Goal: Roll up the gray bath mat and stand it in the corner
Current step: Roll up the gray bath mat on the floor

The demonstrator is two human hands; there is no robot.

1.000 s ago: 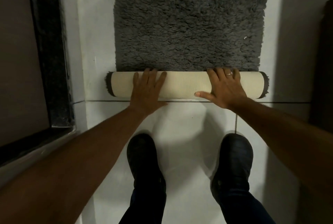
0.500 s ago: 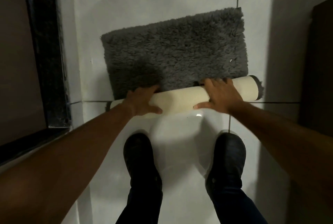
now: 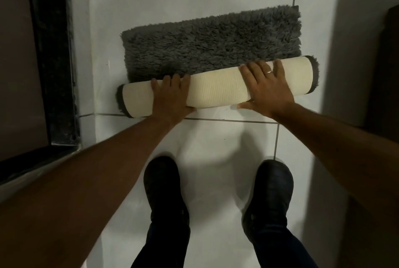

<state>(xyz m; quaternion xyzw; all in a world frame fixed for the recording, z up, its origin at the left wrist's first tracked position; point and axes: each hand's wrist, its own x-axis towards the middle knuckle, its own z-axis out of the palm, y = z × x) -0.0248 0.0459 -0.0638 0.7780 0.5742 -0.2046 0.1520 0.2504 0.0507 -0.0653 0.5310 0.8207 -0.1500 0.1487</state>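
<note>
Head view: both hands press shaggy gray bath mat (image 3: 211, 43) (cream ribbed backing) half-rolled.

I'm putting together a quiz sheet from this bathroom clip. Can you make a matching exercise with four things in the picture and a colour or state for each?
Things:
1. rolled part of the mat
2. flat part of the mat
3. shoes
4. right hand

Descriptions:
A. black, on the white tiles
B. cream backing facing out
C. wears a ring
D. gray and shaggy, still unrolled

Pairs: 1-B, 2-D, 3-A, 4-C
</note>
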